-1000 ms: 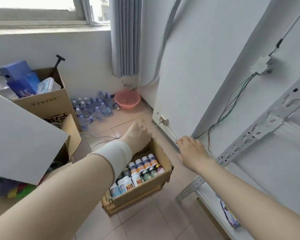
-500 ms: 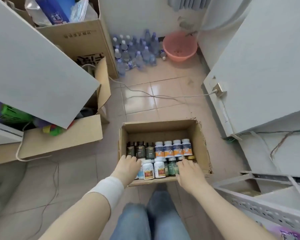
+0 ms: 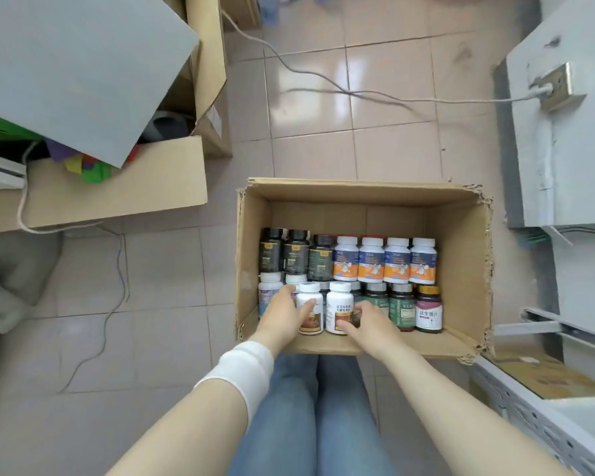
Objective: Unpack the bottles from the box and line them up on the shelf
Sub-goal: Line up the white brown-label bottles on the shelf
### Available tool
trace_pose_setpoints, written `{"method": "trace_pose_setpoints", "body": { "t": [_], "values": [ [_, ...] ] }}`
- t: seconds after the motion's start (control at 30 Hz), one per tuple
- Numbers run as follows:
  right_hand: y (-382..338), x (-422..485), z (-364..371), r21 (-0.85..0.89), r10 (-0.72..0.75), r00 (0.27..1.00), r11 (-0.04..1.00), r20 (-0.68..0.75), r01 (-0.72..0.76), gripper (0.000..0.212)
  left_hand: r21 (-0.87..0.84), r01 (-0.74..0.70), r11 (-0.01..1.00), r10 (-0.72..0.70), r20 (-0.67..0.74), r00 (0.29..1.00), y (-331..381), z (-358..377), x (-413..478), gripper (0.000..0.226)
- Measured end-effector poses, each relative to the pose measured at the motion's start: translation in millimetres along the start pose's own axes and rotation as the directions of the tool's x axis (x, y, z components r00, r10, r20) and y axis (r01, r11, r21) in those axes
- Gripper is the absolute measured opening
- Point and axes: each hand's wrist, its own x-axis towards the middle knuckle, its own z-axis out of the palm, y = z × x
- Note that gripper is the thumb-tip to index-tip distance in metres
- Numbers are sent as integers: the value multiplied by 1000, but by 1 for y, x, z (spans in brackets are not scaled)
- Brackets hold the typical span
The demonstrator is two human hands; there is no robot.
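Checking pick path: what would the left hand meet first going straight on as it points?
The left white bottle: the left hand holds it, thumb on its label. Dark bottles stand beyond, depth unclear. The right hand holds the right white bottle.

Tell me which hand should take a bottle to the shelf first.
Right, probably. The right hand grips a white bottle and the shelf lies on its side; the left hand, gripping the neighbouring white bottle, must cross over.

White wrap [image 3: 239, 372] on left wrist, bare forearms, blue jeans [image 3: 310, 417]
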Motion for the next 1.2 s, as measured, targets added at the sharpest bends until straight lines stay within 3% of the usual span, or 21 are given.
{"method": "trace_pose_setpoints", "body": {
  "t": [0.3, 0.47, 0.8, 0.93, 1.03, 1.2],
  "values": [
    [-1, 16, 8, 250, 117, 993, 961, 17, -118, 54, -2, 18, 1000, -18, 4, 1000, 2, -2, 17, 51],
    [-3, 9, -1, 293, 108, 994, 950, 26, -111, 42, -138, 39, 990, -31, 57, 998, 6, -4, 16, 32],
    [15, -21, -9, 442, 118, 990, 894, -76, -73, 60, -303, -95, 948, 96, -12, 995, 9, -13, -15, 33],
    [25, -60, -23, 587, 94, 984, 810, -152, 14, 64, -365, -216, 906, 222, -24, 975, 22, -32, -48, 24],
    [32, -101, -32, 672, 90, 975, 737, -202, 71, 54, -387, -316, 866, 316, -67, 946, 32, -47, -79, 22],
    [40, -180, -26, 837, 200, 922, 513, -331, 189, 46, -405, -507, 761, 517, -93, 851, 53, -60, -143, 22]
  ]
}}
